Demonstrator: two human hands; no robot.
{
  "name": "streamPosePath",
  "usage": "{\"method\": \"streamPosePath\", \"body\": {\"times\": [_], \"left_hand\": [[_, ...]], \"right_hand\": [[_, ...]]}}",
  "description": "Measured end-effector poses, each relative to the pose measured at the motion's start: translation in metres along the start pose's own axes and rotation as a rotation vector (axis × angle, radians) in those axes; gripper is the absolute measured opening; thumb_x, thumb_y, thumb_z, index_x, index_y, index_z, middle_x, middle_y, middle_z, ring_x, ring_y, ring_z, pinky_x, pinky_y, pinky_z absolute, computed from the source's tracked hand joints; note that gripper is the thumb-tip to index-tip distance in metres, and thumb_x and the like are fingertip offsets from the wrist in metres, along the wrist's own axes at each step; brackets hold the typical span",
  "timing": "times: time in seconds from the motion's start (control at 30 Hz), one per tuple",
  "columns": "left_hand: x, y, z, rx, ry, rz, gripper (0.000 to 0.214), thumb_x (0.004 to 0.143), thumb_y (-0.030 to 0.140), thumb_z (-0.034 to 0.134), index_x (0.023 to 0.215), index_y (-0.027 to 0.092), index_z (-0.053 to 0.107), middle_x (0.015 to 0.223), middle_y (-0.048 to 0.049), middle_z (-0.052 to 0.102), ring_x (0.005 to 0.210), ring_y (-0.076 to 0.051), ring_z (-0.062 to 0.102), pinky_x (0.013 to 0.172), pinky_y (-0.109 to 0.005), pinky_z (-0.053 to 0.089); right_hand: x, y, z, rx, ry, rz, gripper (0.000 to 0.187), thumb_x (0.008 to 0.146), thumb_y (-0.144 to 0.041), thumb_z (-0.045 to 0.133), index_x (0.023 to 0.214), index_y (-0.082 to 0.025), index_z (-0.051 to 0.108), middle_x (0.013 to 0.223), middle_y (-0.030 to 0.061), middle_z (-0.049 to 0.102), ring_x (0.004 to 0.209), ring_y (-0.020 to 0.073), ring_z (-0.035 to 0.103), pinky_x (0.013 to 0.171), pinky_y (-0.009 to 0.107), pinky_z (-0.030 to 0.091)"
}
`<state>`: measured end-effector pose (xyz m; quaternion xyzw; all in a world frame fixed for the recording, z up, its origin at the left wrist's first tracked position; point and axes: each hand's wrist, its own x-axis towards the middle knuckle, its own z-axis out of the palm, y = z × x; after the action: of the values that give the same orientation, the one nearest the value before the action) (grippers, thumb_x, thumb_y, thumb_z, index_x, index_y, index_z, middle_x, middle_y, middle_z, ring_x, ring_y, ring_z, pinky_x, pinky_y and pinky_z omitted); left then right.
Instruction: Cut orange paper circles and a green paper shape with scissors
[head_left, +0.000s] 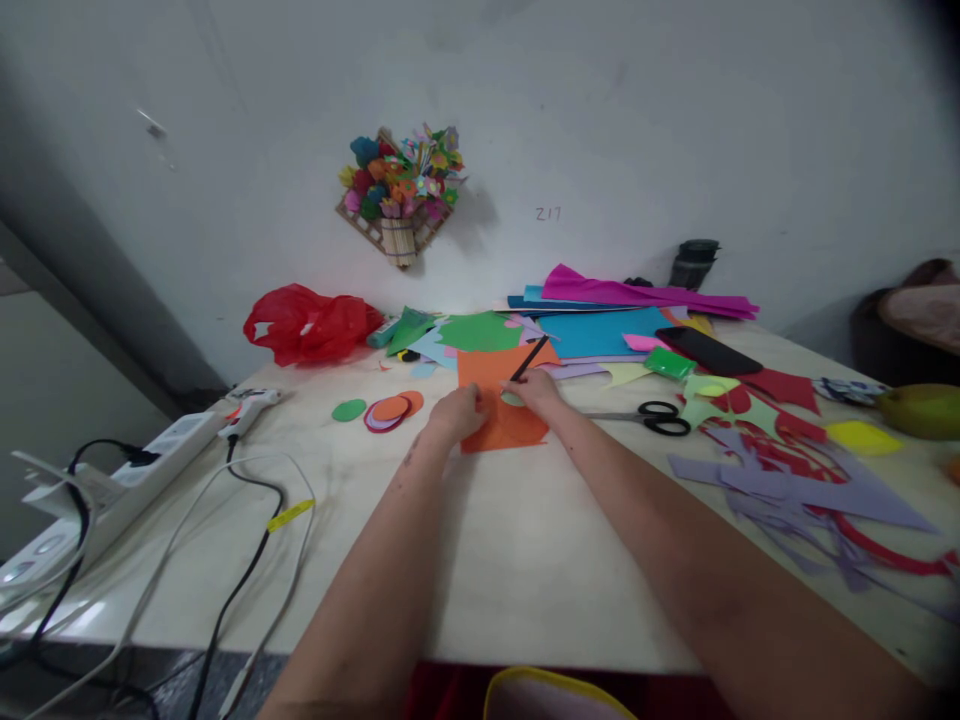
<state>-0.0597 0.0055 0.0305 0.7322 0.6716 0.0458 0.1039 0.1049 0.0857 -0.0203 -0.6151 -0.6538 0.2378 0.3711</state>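
"Slippage worried us most. Had our left hand [456,412] pressed too lightly, the orange sheet [501,430] could have swivelled on the tabletop [540,560]."

"And the pale green disc [513,398]?"

"It looked loose to us, so a nudge from our right hand [538,390] might have skated it across the orange. A careless tilt of the dark pencil [531,358] could have left a stray mark, too."

"We had scissors [664,418] near that wrist as well. One wide sweep of the forearm would probably have knocked them."

"Where did everything sit against our fingers, then?"

"The sheet lay flat beneath both hands, its left edge under the left fingers. Those were bent and close together; whether they pinched the paper or merely leaned on it, we couldn't make out."

"The right ones were drawn in narrow around the pencil, whose shaft slanted up and away from us."

"Yes, and the disc lay on the sheet just below them, between our two hands, partly covered. Its contact with the fingertips was too small to judge."
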Motion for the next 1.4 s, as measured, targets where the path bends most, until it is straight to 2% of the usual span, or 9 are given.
{"method": "streamPosePath", "body": {"times": [0.07, 0.17, 0.23, 0.3, 0.5, 0.73, 0.97, 1.23, 1.4], "left_hand": [[0.003, -0.003, 0.007, 0.007, 0.052, 0.022, 0.045, 0.1, 0.032, 0.051, 0.143, 0.019, 0.056, 0.152, -0.0157, 0.062, 0.141, -0.028, 0.059, 0.117, -0.038, 0.043], [0.009, -0.007, 0.016, 0.025, 0.071, 0.102, 0.054, 0.103, 0.033, 0.047, 0.155, 0.019, 0.045, 0.17, -0.0121, 0.042, 0.162, -0.026, 0.027, 0.13, -0.042, 0.023], [0.013, -0.009, 0.021, 0.03, 0.065, 0.148, 0.058, 0.104, 0.034, 0.046, 0.16, 0.02, 0.04, 0.174, -0.0093, 0.034, 0.166, -0.024, 0.014, 0.133, -0.044, 0.014], [0.015, -0.01, 0.023, 0.029, 0.063, 0.178, 0.06, 0.104, 0.036, 0.045, 0.162, 0.021, 0.039, 0.176, -0.0077, 0.031, 0.166, -0.023, 0.009, 0.133, -0.045, 0.01], [0.019, -0.009, 0.025, 0.052, 0.028, 0.219, 0.057, 0.106, 0.041, 0.037, 0.161, 0.03, 0.043, 0.178, -0.001, 0.026, 0.166, -0.022, 0.005, 0.134, -0.049, 0.007], [0.024, -0.011, 0.028, 0.088, -0.018, 0.248, 0.06, 0.106, 0.043, 0.032, 0.164, 0.035, 0.041, 0.178, 0.002, 0.022, 0.167, -0.025, 0.003, 0.133, -0.053, 0.005], [0.027, -0.012, 0.029, 0.113, -0.051, 0.26, 0.061, 0.106, 0.043, 0.029, 0.164, 0.034, 0.043, 0.179, 0.0008, 0.02, 0.167, -0.026, 0.004, 0.133, -0.052, 0.006], [0.025, -0.009, 0.026, 0.108, -0.054, 0.25, 0.059, 0.106, 0.042, 0.03, 0.163, 0.036, 0.044, 0.178, 0.0012, 0.022, 0.166, -0.025, 0.009, 0.132, -0.053, 0.009], [0.025, -0.008, 0.026, 0.097, -0.053, 0.248, 0.063, 0.106, 0.057, 0.03, 0.162, 0.035, 0.044, 0.178, -0.0012, 0.022, 0.166, -0.026, 0.012, 0.132, -0.053, 0.008]], "right_hand": [[0.0, 0.0, 0.0, 0.001, -0.003, 0.005, 0.014, 0.083, -0.029, 0.083, 0.077, -0.017, 0.084, 0.086, 0.0102, 0.084, 0.085, 0.0253, 0.079, 0.073, 0.028, 0.057], [0.0, 0.0, 0.0, 0.034, -0.01, 0.007, 0.01, 0.083, -0.026, 0.083, 0.08, -0.017, 0.085, 0.087, 0.0105, 0.084, 0.085, 0.0258, 0.079, 0.076, 0.029, 0.058], [0.001, 0.001, 0.001, 0.06, -0.015, 0.0, 0.008, 0.082, -0.025, 0.084, 0.08, -0.017, 0.085, 0.087, 0.0102, 0.084, 0.086, 0.0259, 0.079, 0.078, 0.03, 0.058], [0.003, 0.002, 0.001, 0.077, -0.018, -0.003, 0.007, 0.081, -0.024, 0.084, 0.079, -0.016, 0.084, 0.085, 0.0097, 0.084, 0.087, 0.026, 0.079, 0.079, 0.03, 0.059], [0.005, 0.006, 0.003, 0.103, -0.019, -0.011, 0.009, 0.08, -0.024, 0.084, 0.075, -0.017, 0.083, 0.081, 0.0083, 0.083, 0.086, 0.0254, 0.08, 0.08, 0.03, 0.059], [0.005, 0.005, 0.002, 0.11, -0.023, -0.016, 0.006, 0.078, -0.021, 0.084, 0.074, -0.017, 0.083, 0.078, 0.0073, 0.082, 0.084, 0.0251, 0.079, 0.08, 0.03, 0.06], [0.005, 0.006, 0.001, 0.149, -0.033, -0.023, 0.009, 0.076, -0.019, 0.083, 0.067, -0.017, 0.08, 0.069, 0.0046, 0.078, 0.083, 0.0253, 0.078, 0.078, 0.029, 0.059], [0.001, 0.003, -0.005, 0.198, -0.067, -0.026, 0.005, 0.071, -0.014, 0.081, 0.067, -0.017, 0.08, 0.07, 0.0047, 0.079, 0.083, 0.0244, 0.078, 0.078, 0.028, 0.059], [-0.003, -0.001, -0.009, 0.254, -0.064, -0.005, 0.006, 0.067, -0.014, 0.086, 0.07, -0.017, 0.082, 0.069, 0.0045, 0.079, 0.082, 0.0262, 0.078, 0.077, 0.031, 0.061]]}}
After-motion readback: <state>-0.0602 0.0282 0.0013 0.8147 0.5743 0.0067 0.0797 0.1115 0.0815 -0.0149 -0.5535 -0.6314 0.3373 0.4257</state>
